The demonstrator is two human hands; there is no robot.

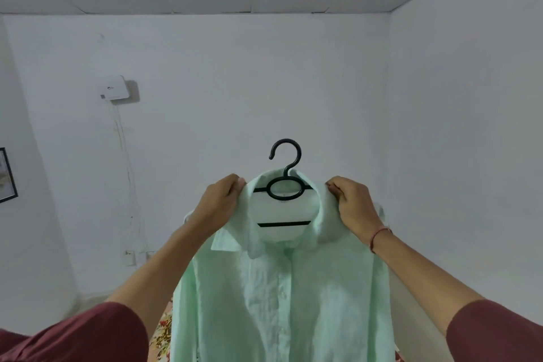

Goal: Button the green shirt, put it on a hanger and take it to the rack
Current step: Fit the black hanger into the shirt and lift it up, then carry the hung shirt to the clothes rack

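Note:
The pale green shirt (282,297) hangs in front of me on a black plastic hanger (286,185), its front placket closed down the middle. The hanger's hook sticks up above the collar, and its bars show inside the neck opening. My left hand (219,203) pinches the collar and shoulder on the left side. My right hand (351,204) grips the collar on the right side. Both hands hold the shirt up at chest height, away from the wall.
A white wall faces me with a small white box (116,90) mounted at upper left and a cable running down from it. A framed picture edge (7,175) shows at far left. Floral fabric (164,332) lies low behind the shirt. No rack is in view.

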